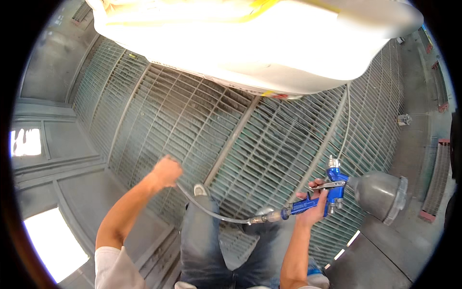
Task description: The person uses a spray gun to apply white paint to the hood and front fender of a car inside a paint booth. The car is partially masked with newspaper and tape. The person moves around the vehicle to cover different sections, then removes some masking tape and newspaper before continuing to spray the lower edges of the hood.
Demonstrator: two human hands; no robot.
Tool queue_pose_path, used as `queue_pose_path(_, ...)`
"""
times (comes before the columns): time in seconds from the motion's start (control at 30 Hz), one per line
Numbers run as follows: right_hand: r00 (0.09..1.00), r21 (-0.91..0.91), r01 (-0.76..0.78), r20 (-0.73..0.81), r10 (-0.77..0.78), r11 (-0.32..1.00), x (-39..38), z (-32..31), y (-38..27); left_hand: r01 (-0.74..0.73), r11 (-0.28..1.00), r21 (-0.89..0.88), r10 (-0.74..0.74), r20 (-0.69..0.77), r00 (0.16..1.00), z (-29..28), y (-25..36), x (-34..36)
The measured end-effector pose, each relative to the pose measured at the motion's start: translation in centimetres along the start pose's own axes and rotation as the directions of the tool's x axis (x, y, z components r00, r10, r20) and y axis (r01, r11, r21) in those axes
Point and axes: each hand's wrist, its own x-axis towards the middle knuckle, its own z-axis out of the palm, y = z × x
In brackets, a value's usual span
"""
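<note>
My right hand (pixel 316 204) is closed around the handle of a blue spray gun (pixel 337 189), with fingers at its metal trigger. A grey, cloudy paint cup (pixel 380 195) juts from the gun's right side. From the metal coupling (pixel 264 217) at the handle's end, a pale air hose (pixel 214 213) curves left to my left hand (pixel 167 171). That hand is closed round the hose, held out over the floor grating. A large white body panel (pixel 231 53), much overexposed, stands beyond both hands and apart from the gun. Yellow tape (pixel 262 8) shows at its top.
Metal floor grating (pixel 192 111) spreads beneath me and under the panel. A thin hose (pixel 348 120) runs over it, from the panel's lower edge toward the gun. Grey walls with bright windows (pixel 55 243) stand at left. A small can (pixel 404 119) sits at far right.
</note>
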Motion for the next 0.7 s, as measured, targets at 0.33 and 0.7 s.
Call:
queue_pose_path(0.33, 0.923, 0.173, 0.178, 0.311, -0.225, 0.969, 2.3, -0.1, 15.6, -0.786, 0.303, -0.539, 0.415, -0.667, 0.618, -3.6, 11.9, 23.0)
queue_pose_path(0.7, 0.860, 0.132, 0.256, 0.421, -0.288, 0.958, 1.1, 0.1, 17.3, -0.910, 0.201, -0.364, 0.438, -0.797, 0.416, -0.3, 11.3, 24.6)
